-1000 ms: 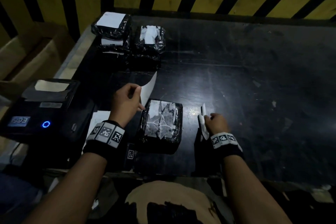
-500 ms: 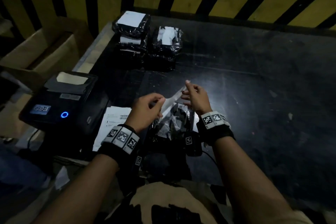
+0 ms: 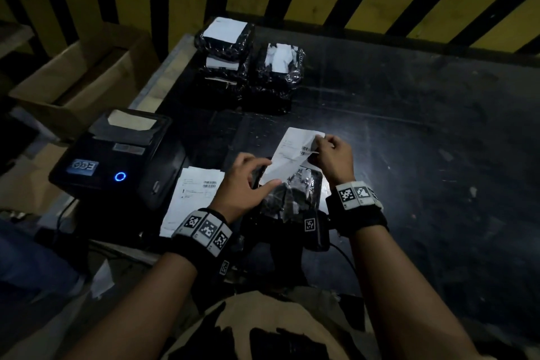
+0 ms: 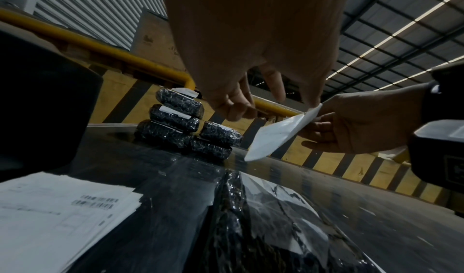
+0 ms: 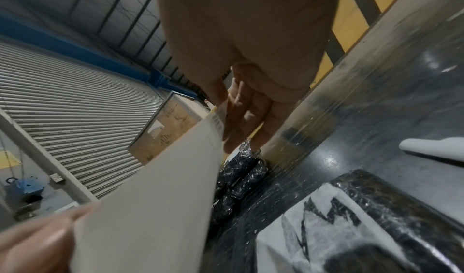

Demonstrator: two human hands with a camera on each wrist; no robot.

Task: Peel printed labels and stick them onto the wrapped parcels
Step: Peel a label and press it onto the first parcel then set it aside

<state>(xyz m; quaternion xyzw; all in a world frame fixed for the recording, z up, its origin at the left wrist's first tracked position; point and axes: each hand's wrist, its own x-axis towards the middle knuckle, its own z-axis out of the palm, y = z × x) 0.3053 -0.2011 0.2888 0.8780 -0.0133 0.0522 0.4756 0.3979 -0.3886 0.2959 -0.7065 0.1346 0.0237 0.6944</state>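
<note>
Two hands share one label (image 3: 295,152), held in the air just above the wrapped parcel (image 3: 292,196) at the table's (image 3: 409,131) near edge; the right hand (image 3: 331,155) pinches its far corner, the left hand (image 3: 244,184) pinches its near end; the label looks thin, light and floppy, likely to curl and cling; best gripped at opposite corners, kept taut.

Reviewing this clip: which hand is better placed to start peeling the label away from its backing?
Probably the right hand: it already pinches the printed label's far top corner. The left hand holds the lower edge just above the wrapped parcel, steadying it.
</note>
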